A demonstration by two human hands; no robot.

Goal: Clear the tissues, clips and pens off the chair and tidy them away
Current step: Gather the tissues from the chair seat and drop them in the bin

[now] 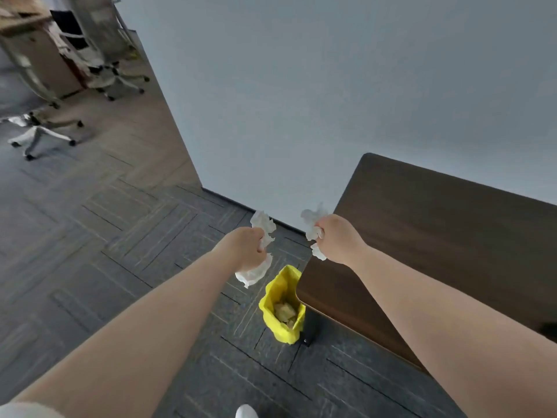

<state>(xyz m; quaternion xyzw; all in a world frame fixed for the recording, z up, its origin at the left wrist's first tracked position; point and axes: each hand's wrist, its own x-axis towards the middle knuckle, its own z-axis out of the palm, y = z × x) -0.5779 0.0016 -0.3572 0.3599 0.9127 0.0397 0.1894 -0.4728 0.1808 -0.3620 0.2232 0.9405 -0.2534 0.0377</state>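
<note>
My left hand [245,247] is closed around crumpled white tissues [261,226] that stick out above and below the fist. My right hand [339,238] grips another wad of white tissues [313,224]. Both hands are held out in front of me, above and slightly beyond a small bin lined with a yellow bag [283,306] on the floor. The bin holds some crumpled paper. My left hand is up and to the left of the bin, my right hand up and to its right, over the table corner.
A dark wooden table [437,245] fills the right side, its corner overhanging the bin. A grey wall [301,101] stands ahead. Grey carpet tiles [90,251] cover the floor. White office chairs [39,131] and a desk [36,46] stand at the far left.
</note>
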